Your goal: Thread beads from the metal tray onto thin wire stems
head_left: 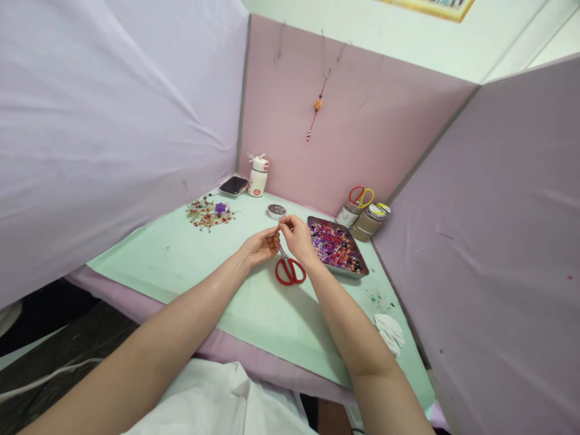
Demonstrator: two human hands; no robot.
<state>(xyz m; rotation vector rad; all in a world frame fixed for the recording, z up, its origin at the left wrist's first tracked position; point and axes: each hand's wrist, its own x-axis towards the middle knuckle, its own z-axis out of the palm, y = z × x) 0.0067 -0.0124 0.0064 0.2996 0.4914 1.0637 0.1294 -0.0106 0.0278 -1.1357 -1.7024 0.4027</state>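
My left hand [263, 246] and my right hand [296, 237] meet above the middle of the table, fingertips pinched close together. Between them shows a thin pale thread [273, 233], mostly hidden by the fingers. Just below lies a pair of red-handled scissors [290, 270], its blades partly covered by my hands. Right of my right hand stands a dark metal tray [348, 275] full of purple, red and orange beads [334, 244]. A small round container [276, 211] with dark bits in it sits behind my hands.
Beaded pieces [208, 214] lie at the left, near a phone [234, 185] and white bottle [257, 177]. Back right are jars [370, 222], one holding scissors [361, 196]. White gloves [389, 333] lie front right. A beaded string [317, 106] hangs on the pink back panel.
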